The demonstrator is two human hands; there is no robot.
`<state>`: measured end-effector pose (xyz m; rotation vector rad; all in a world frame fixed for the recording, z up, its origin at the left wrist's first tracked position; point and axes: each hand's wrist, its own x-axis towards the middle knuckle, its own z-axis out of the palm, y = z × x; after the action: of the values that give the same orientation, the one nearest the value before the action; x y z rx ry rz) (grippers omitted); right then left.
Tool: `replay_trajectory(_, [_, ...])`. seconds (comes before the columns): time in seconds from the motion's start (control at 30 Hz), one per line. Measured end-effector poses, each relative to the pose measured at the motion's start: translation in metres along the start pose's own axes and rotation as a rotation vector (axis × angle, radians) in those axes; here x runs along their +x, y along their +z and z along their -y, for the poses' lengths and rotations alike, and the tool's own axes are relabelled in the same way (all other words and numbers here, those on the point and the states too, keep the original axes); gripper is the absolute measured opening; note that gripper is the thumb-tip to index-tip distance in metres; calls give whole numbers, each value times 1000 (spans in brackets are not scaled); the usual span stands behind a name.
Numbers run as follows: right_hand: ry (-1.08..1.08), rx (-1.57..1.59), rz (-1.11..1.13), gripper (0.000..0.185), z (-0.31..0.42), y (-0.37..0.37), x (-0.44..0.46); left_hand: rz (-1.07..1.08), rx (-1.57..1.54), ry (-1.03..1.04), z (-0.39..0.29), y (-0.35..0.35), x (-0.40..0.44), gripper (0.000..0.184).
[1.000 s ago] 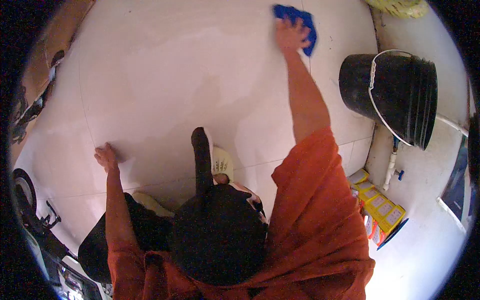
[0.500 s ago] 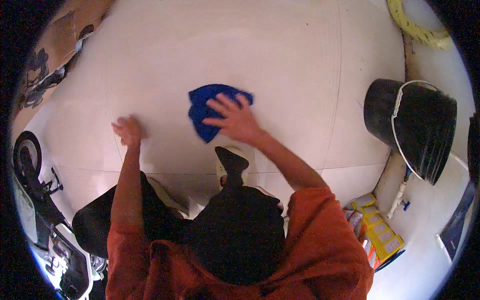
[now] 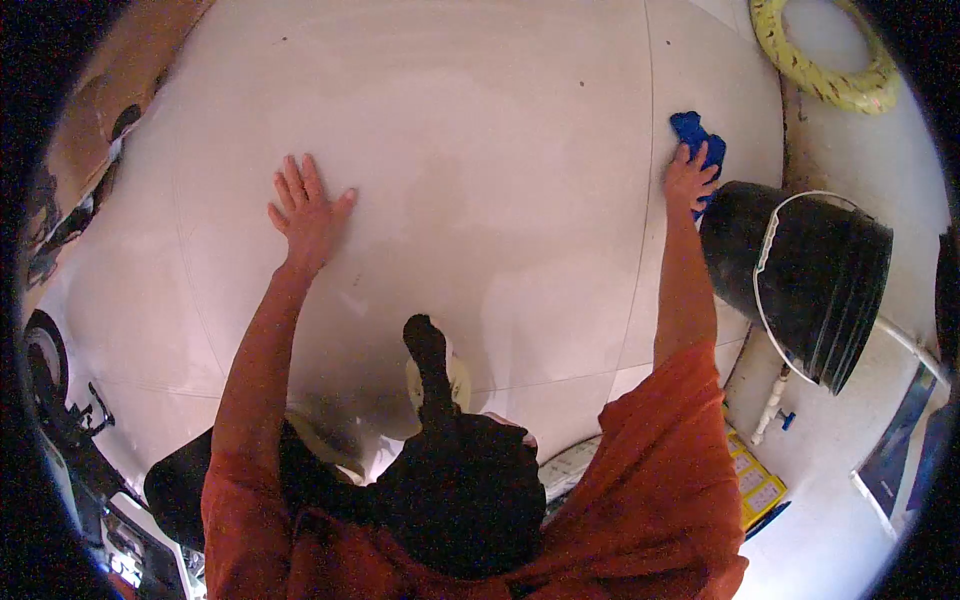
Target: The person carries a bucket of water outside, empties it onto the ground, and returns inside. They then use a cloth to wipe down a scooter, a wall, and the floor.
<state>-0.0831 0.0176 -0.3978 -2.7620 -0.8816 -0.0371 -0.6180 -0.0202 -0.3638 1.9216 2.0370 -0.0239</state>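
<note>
My left hand [image 3: 311,215] lies flat on the pale tiled floor [image 3: 480,120], its fingers spread and nothing in it. Out at the right, my right hand [image 3: 690,178] rests on a crumpled blue cloth [image 3: 712,150], pressing it to the floor with fingers somewhat apart. Part of the cloth is hidden under the palm. Just beside that hand and forearm stands a black bucket [image 3: 790,270] with a white handle.
A yellow ring-shaped object [image 3: 865,92] is at the upper right. White pipe with a blue valve [image 3: 786,420] and yellow boxes [image 3: 760,488] are along the right wall. Cardboard [image 3: 100,130] lies upper left; a wheeled black object [image 3: 45,365] is at left.
My right hand has swept the blue cloth from the middle out to the right, close to the bucket. My left hand has moved forward and right and now lies flat with its fingers spread.
</note>
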Motion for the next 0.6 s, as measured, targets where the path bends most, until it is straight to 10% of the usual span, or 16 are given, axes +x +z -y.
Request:
replay_trajectory(0.2, [123,64,152,53,77,11,69,-60,224,4,-6,10,5,88])
replay_trajectory(0.6, [-1087,94,178,45,192,39,-26,38,178,-19,-14,0,8,90])
